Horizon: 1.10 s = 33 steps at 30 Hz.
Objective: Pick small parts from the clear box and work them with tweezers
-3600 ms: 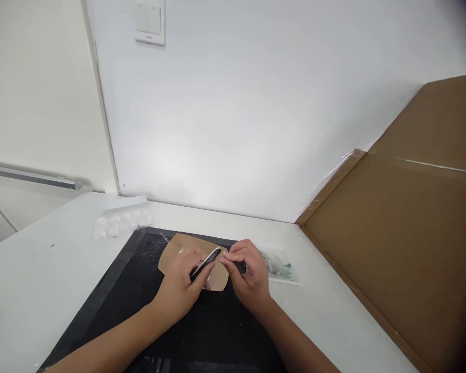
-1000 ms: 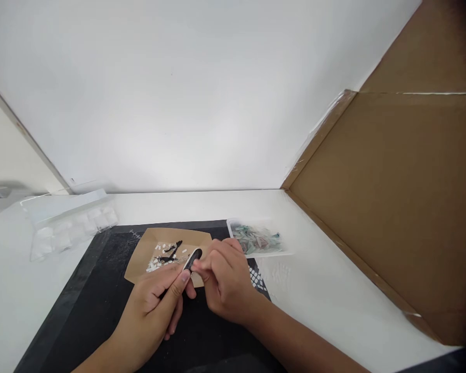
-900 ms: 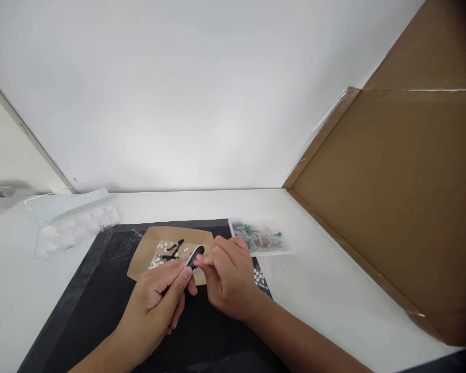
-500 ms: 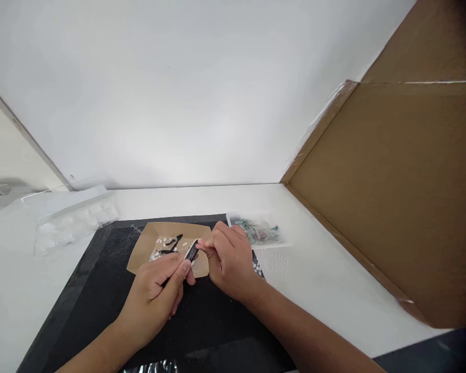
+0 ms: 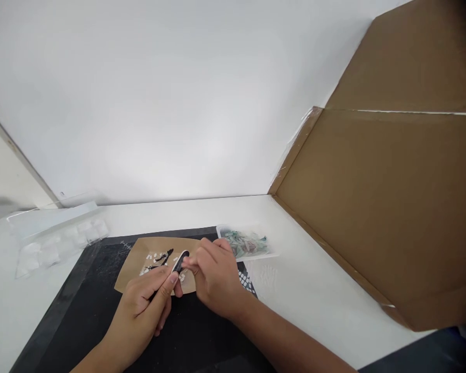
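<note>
My left hand [image 5: 142, 311] is closed, with thumb and fingers pinching a small oblong black piece with a pale rim [image 5: 180, 263]. The piece slants up toward the right. My right hand [image 5: 217, 280] is closed too, its fingertips pressed together against the upper part of the piece. Whatever those fingertips hold is too small to make out. Just behind the hands is a brown paper tray [image 5: 130, 267] with small white bits [image 5: 149, 256] and twisted black scraps [image 5: 165, 256] in it. My left hand covers part of its front edge.
Under the tray lies a black mat [image 5: 81, 305] on a white table [image 5: 303, 290]. A white container of greenish, clear-looking pieces [image 5: 244, 243] stands right of the tray. A clear plastic compartment tray [image 5: 58, 243] is at left. Cardboard [image 5: 380, 207] rises on the right.
The whole view has shifted, so everything sits lower and further left. My right fingertips have slid a little down over the black piece, which is turned slightly. Both hands stay closed.
</note>
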Each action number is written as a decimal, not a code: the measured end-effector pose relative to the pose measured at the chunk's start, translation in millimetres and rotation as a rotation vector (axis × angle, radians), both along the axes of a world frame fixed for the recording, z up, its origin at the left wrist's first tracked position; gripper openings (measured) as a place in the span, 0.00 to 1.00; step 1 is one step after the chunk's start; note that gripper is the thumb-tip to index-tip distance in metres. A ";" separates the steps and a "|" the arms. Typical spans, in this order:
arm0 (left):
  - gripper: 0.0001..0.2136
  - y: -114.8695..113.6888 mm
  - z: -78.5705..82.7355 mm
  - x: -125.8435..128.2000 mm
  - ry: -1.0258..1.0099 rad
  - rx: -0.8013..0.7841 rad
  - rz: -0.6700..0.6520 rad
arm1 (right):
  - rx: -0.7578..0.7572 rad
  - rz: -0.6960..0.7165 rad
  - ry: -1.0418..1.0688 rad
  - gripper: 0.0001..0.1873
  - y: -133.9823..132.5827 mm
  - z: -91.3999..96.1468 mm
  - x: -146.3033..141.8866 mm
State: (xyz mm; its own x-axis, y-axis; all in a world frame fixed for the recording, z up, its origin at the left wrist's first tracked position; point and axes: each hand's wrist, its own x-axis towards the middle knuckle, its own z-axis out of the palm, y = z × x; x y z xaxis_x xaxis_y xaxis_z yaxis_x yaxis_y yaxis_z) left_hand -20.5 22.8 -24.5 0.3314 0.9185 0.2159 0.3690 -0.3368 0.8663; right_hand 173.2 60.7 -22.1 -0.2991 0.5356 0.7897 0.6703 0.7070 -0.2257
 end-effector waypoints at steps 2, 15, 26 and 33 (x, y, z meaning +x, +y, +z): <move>0.20 0.6 0.2 0.6 -0.001 -0.011 -0.013 | -0.005 -0.038 0.031 0.14 1.0 0.6 -0.2; 0.21 3.3 5.1 -0.3 -0.019 -0.039 -0.037 | -0.059 0.131 -0.025 0.13 -2.5 4.4 -0.4; 0.23 1.5 6.0 0.3 -0.039 -0.109 -0.012 | 0.002 0.037 0.000 0.14 2.8 0.9 0.7; 0.23 1.9 7.6 0.9 -0.034 -0.092 -0.002 | -0.033 0.110 -0.021 0.13 1.2 1.0 -1.4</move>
State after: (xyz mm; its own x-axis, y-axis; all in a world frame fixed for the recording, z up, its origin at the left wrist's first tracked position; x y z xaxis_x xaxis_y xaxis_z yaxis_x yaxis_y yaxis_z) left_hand -19.6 24.6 -16.9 0.3269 0.9343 0.1420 0.3379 -0.2559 0.9057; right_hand 171.8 61.9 -21.1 -0.3739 0.5240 0.7652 0.5936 0.7692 -0.2367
